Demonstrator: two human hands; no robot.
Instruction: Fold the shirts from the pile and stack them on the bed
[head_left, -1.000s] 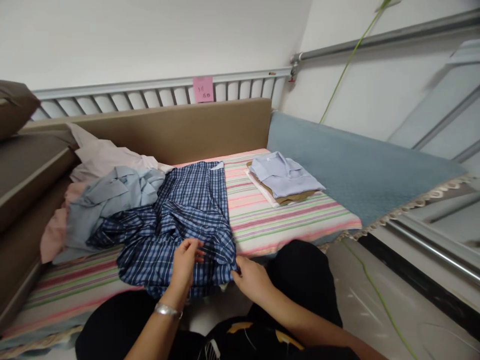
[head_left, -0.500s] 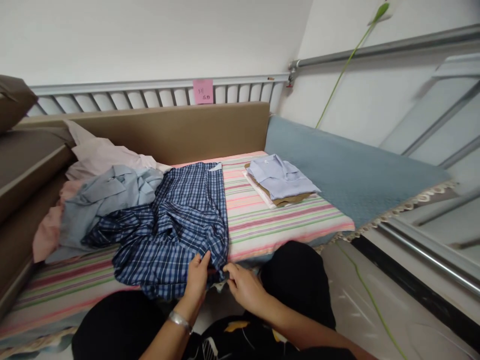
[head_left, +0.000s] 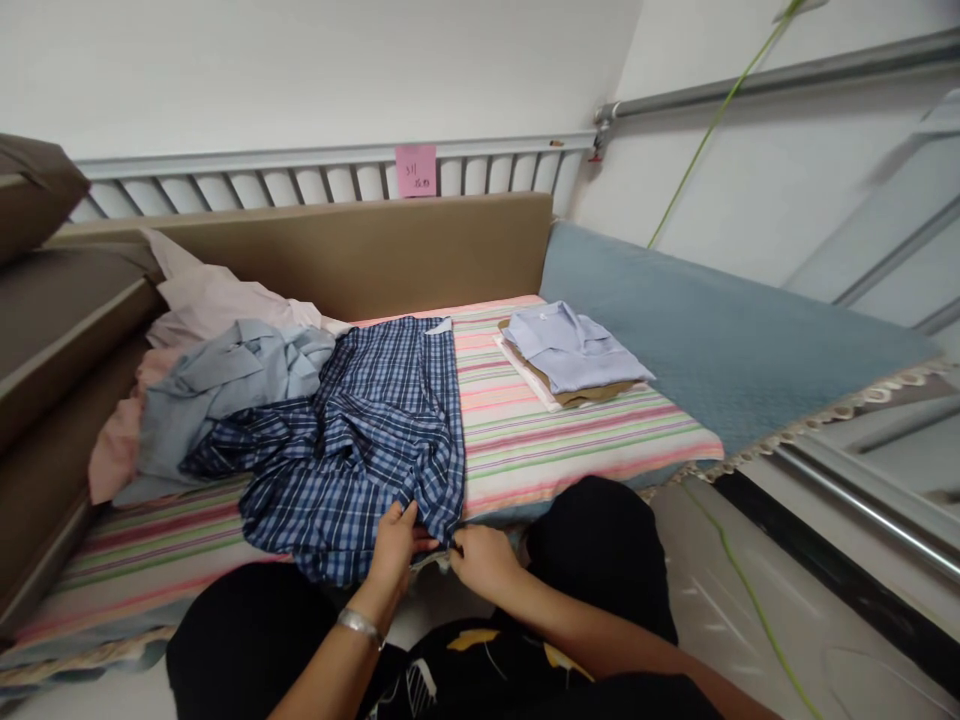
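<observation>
A blue plaid shirt (head_left: 367,440) lies rumpled on the striped sheet (head_left: 570,440) in front of me. My left hand (head_left: 394,545) pinches its near hem, fingers closed on the cloth. Just to the right, my right hand (head_left: 480,560) is closed on the same hem at the shirt's near right corner. The two hands almost touch at the mattress's front edge, above my black-clad knees (head_left: 592,540).
A heap of unfolded clothes, light blue (head_left: 225,380) and pale pink (head_left: 217,300), sits at the left. A folded stack with a lilac shirt on top (head_left: 570,350) rests at the right. Behind are a tan headboard (head_left: 360,250), a blue mat (head_left: 712,340) and a railing with a pink note (head_left: 415,170).
My left hand slid from the middle of the shirt's lower part to its near hem. Both hands came together at the hem's right corner, and the cloth there bunched slightly.
</observation>
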